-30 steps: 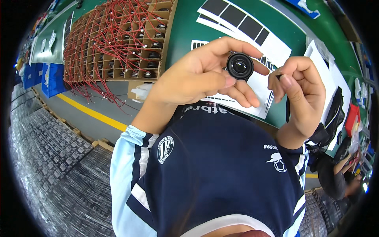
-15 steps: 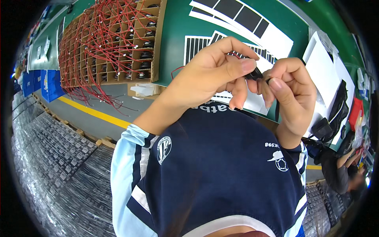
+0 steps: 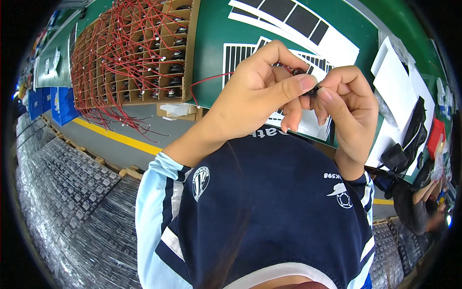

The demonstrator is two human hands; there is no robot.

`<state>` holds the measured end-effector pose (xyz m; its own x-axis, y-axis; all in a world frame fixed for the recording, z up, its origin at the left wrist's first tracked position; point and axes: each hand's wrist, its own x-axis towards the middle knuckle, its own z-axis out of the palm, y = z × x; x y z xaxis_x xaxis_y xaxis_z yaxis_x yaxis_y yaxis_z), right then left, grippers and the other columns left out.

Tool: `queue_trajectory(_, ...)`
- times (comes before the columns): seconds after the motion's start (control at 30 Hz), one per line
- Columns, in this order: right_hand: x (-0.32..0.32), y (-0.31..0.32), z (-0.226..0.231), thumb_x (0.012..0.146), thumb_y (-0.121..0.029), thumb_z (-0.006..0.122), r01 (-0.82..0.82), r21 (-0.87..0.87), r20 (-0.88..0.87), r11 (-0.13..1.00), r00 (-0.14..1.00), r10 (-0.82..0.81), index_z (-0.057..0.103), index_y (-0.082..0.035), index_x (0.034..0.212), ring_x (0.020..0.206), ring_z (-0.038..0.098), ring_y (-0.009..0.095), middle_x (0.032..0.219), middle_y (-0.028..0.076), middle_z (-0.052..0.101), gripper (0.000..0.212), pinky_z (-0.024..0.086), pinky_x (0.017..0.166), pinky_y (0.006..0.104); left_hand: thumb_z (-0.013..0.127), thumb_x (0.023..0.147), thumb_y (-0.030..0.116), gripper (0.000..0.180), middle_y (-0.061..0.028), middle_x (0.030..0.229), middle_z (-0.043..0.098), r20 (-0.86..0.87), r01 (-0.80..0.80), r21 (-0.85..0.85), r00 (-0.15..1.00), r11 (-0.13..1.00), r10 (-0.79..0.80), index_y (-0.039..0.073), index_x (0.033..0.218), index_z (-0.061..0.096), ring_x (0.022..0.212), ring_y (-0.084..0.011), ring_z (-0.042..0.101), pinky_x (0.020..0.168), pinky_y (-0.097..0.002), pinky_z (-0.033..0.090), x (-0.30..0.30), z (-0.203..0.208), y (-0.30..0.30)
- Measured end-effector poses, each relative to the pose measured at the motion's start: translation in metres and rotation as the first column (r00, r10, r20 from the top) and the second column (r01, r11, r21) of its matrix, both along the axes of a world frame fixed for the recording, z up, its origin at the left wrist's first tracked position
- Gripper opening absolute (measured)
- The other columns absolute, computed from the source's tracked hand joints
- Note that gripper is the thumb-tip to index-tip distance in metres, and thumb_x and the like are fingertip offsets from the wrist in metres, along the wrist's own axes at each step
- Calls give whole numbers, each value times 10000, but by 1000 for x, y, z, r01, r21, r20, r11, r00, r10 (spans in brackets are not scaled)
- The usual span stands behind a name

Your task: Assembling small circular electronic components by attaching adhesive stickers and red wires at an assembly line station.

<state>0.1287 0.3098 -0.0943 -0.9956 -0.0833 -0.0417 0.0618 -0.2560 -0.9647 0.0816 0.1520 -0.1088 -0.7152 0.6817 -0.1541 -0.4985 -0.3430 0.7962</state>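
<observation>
Above the green table, my left hand (image 3: 262, 94) pinches a small black speaker (image 3: 314, 90) between thumb and fingers, which hide much of it. A thin red wire (image 3: 207, 81) trails from behind that hand toward the left. My right hand (image 3: 353, 108) is closed, its thumb and forefinger pressed together at the speaker's right edge. Whatever lies between those fingertips is too small and covered to make out. Beneath both hands lie white sheets with narrow black strips (image 3: 235, 55).
At the left stands a cardboard divider box (image 3: 191, 53) full of speakers with tangled red wires. A sheet with larger black rectangles (image 3: 293, 21) lies farther back. White sheets (image 3: 394, 86), a black bag (image 3: 414, 130) and a red item (image 3: 434, 135) sit right. Another person (image 3: 414, 204) is at far right.
My right hand has moved left, bringing its fingertips from beside the speaker, where they pinched a small dark piece, against its edge. More of the red wire shows left of my left hand.
</observation>
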Motion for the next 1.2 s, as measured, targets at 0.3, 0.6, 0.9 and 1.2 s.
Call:
queue_trajectory(0.3, -3, 2, -2, 777, -99, 594, 33, 475, -3, 879, 999, -36, 518, 9, 754, 583, 486, 54, 620, 21, 546, 134, 379, 526, 192, 469, 865, 140, 246, -123, 681, 536, 65, 14, 1, 998, 1000, -14, 4, 1062, 413, 493, -144, 548, 430, -223, 434, 0, 0, 0)
queue_trajectory(0.6, -2, 5, -6, 800, -105, 557, 16, 438, -107, 899, 994, 34, 532, 12, 724, 577, 468, 99, 630, 42, 526, 141, 367, 531, 214, 541, 833, 178, 281, -84, 588, 534, -3, -37, -94, 999, 995, 37, -2, 975, 378, 391, -108, 494, 343, -206, 330, -4, 2, 5)
queue_trajectory(0.9, -6, 5, -8, 807, -119, 552, 17, 410, -151, 912, 987, 49, 529, 7, 749, 636, 458, 98, 667, 35, 513, 140, 362, 588, 216, 490, 865, 231, 260, -67, 442, 455, -7, -37, -59, 999, 998, 37, 18, 903, 346, 402, -108, 454, 368, -205, 316, -2, 5, 4)
queue_trajectory(1.2, -5, 7, -5, 814, -111, 542, -47, 372, -68, 927, 995, 77, 508, 7, 720, 618, 425, 78, 639, 13, 486, 155, 347, 573, 207, 378, 909, 241, 203, -144, 601, 492, -27, -1, -91, 1000, 996, -1, 50, 976, 393, 312, -73, 362, 303, -161, 256, -2, -4, 1)
